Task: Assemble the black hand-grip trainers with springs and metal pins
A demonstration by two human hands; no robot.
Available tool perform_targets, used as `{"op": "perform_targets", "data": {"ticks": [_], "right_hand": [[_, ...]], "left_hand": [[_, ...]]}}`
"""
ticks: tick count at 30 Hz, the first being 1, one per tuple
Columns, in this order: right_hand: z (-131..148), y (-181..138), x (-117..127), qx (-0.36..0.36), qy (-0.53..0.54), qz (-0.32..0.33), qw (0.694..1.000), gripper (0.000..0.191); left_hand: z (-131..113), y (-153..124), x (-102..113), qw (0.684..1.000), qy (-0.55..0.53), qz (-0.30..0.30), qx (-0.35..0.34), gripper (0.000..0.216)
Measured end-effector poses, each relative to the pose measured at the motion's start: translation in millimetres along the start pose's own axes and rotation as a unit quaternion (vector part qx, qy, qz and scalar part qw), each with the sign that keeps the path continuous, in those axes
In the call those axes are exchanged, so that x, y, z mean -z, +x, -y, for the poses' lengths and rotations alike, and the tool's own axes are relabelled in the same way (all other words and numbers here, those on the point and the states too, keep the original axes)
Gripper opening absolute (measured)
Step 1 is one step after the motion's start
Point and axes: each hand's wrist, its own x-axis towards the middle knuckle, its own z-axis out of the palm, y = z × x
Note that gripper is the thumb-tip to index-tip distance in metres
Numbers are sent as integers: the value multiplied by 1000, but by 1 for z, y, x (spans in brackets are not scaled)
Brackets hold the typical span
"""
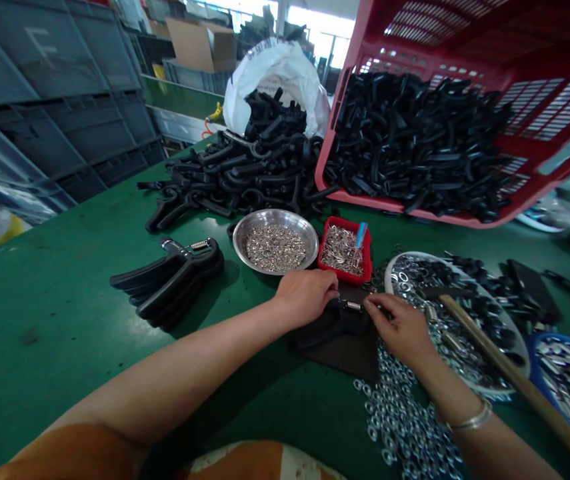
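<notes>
We sit at a green table (pixel 39 320). Red basket (pixel 525 57) of black parts: beyond the bowl (pixel 311 243), to its right. Black heap (pixel 245 173): behind the bowl. White dish (pixel 389 270): right of it. Stacked grips (pixel 175 280): left of it. Dark mat (pixel 349 363): nearer us, slightly right. Our left hand (pixel 307 297), at the bowl's near side, has fingers curled close together; hold unclear. Our right hand (pixel 399 327), farther right, nearly closes thumb and forefinger; we cannot tell on what. Between them, on the mat: one grip (pixel 345 325), with its spring (pixel 351 306).
</notes>
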Motion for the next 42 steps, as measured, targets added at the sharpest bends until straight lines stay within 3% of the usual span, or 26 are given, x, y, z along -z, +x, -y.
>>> {"op": "perform_targets", "data": {"ticks": [7,15,22,32,42], "right_hand": [[-6,-11,-3,-34,64,-7,997,18],[-4,-9,0,15,11,-7,1000,19],[-1,-8,-4,-26,-6,-22,999,20],[-4,-4,0,135,-139,-4,981,19],[0,-5,7,201,-299,89,929,32]], "left_hand": [[1,-2,-20,998,31,-45,-18,17],[0,-5,-23,997,41,-57,-19,17],[0,-5,-22,997,45,-57,-21,17],[-1,-6,-22,996,58,-69,-25,16],[-3,-7,-24,996,57,-69,-22,15]]}}
